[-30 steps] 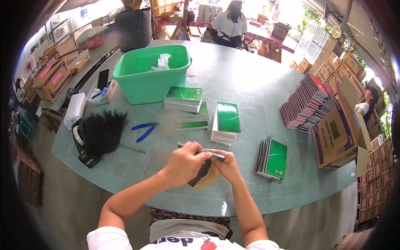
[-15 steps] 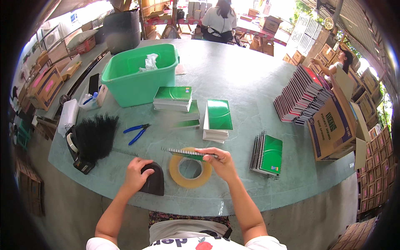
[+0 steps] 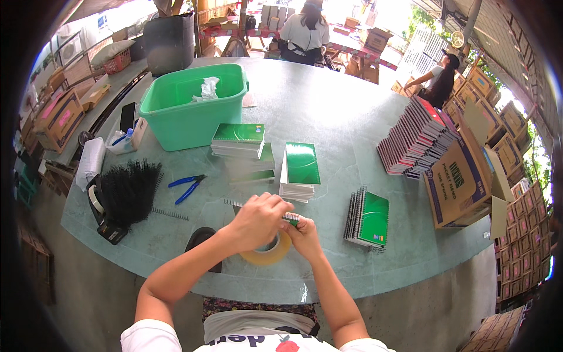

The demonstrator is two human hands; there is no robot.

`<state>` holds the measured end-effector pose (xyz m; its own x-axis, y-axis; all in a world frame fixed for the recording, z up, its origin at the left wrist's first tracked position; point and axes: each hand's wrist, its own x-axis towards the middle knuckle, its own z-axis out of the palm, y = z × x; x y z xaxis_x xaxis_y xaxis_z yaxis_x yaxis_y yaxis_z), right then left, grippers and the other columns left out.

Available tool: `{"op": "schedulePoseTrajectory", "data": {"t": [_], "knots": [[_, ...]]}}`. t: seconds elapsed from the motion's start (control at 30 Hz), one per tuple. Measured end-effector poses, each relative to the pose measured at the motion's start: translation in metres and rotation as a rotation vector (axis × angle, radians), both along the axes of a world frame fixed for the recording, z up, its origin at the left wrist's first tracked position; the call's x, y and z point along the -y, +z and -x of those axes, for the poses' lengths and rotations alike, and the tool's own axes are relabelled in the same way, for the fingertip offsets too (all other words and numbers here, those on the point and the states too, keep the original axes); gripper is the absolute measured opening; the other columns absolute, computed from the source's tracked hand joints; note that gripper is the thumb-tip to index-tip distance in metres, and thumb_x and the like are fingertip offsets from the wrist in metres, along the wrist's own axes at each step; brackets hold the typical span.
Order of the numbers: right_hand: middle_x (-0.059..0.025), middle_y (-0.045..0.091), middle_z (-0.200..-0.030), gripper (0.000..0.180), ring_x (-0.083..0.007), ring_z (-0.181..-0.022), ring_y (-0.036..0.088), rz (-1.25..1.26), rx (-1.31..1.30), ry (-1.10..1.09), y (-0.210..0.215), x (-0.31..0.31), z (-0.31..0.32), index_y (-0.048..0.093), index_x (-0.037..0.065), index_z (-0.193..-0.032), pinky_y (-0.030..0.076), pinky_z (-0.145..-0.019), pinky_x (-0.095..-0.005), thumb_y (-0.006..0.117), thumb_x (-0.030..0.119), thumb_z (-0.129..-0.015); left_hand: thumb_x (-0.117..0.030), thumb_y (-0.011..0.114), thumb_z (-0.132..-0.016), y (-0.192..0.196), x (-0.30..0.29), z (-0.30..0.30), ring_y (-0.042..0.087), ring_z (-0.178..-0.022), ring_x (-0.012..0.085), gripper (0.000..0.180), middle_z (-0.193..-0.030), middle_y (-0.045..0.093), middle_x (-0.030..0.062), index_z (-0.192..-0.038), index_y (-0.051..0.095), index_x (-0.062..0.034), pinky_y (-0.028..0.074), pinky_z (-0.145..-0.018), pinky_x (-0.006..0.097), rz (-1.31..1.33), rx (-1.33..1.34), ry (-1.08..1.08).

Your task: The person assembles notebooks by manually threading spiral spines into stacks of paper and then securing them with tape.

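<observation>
2 hands meet over the tape roll (image 3: 268,252), which lies flat on the pale green surface (image 3: 346,123) near its front edge. The left hand (image 3: 258,220) is curled, its fingers pressed together around a thin green strip with a wire coil (image 3: 234,203) running out to its left; the right hand (image 3: 302,232) pinches the strip's other end just above the roll. How much of the strip is covered by the left hand cannot be told.

Left of the roll lies a dark pad (image 3: 202,239). Farther left are a black bristle bundle (image 3: 130,190) and a tape dispenser (image 3: 102,211), with blue pliers (image 3: 186,186) between them and the roll. Behind the roll stand 2 stacks of green notebooks (image 3: 300,170), and beyond those a green tub (image 3: 190,105) holding a crumpled white wrapper. Right of the roll leans a small spiral notebook stack (image 3: 368,218); farther right are a long row of notebooks (image 3: 416,138) and an open carton (image 3: 460,179). 2 other people work at the far side, beyond the tub.
</observation>
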<state>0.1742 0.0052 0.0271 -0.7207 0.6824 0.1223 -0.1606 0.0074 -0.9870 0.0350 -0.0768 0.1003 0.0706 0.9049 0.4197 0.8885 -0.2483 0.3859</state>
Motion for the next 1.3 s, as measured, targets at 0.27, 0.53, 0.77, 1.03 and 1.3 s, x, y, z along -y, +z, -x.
{"op": "schedulePoseTrajectory", "data": {"t": [0.27,0.53,0.77,1.03,1.3], "knots": [[0.0049,0.06,-0.072,0.011,-0.0022,-0.067,0.049,-0.111,-0.018,-0.019,-0.018,-0.006,-0.003,0.059,0.001,-0.075,0.042,-0.058,-0.021,0.052,-0.002,-0.083,-0.008,0.061,-0.075,-0.02,-0.015,-0.013,0.058,-0.081,0.0287,0.017,-0.085,0.062,0.0137,-0.087,0.061,0.0024,0.047,-0.075,0.039,-0.056,-0.012,-0.112],[0.0046,0.061,-0.072,0.013,-0.0021,-0.068,0.05,-0.138,0.018,-0.043,-0.008,-0.003,-0.001,0.059,0.001,-0.073,0.043,-0.059,-0.0209,0.052,-0.005,-0.081,-0.005,0.061,-0.073,-0.01,-0.013,-0.008,0.058,-0.081,0.0299,0.017,-0.086,0.061,0.0149,-0.088,0.06,0.0029,0.049,-0.074,0.037,-0.062,0.114,-0.208],[0.0034,0.061,-0.075,0.012,-0.0034,-0.071,0.052,-0.13,-0.04,-0.052,-0.027,-0.003,-0.003,0.059,-0.001,-0.081,0.044,-0.061,-0.0216,0.049,-0.006,-0.084,0.0,0.061,-0.071,-0.017,-0.019,-0.01,0.055,-0.085,0.0308,0.017,-0.085,0.058,0.0129,-0.088,0.059,-0.0014,0.048,-0.074,0.037,-0.024,0.08,-0.203],[-0.0033,0.062,-0.088,0.01,-0.0062,-0.078,0.055,-0.261,0.115,-0.175,-0.013,0.0,-0.011,0.058,-0.001,-0.097,0.046,-0.066,-0.023,0.052,0.002,-0.09,-0.009,0.068,-0.069,0.002,-0.005,-0.003,0.056,-0.088,0.029,0.02,-0.085,0.057,0.0119,-0.082,0.054,-0.0038,0.045,-0.071,0.041,0.052,-0.019,0.049],[-0.0061,0.059,-0.102,0.035,-0.0092,-0.089,0.052,0.213,-0.191,-0.214,0.019,0.023,-0.033,0.047,0.0,-0.117,0.044,-0.073,-0.0236,0.053,0.027,-0.094,-0.02,0.073,-0.071,-0.015,0.022,-0.056,0.052,-0.107,0.037,0.046,-0.112,0.054,0.0195,-0.111,0.057,-0.0044,0.043,-0.088,0.045,0.027,0.161,-0.182]]}}
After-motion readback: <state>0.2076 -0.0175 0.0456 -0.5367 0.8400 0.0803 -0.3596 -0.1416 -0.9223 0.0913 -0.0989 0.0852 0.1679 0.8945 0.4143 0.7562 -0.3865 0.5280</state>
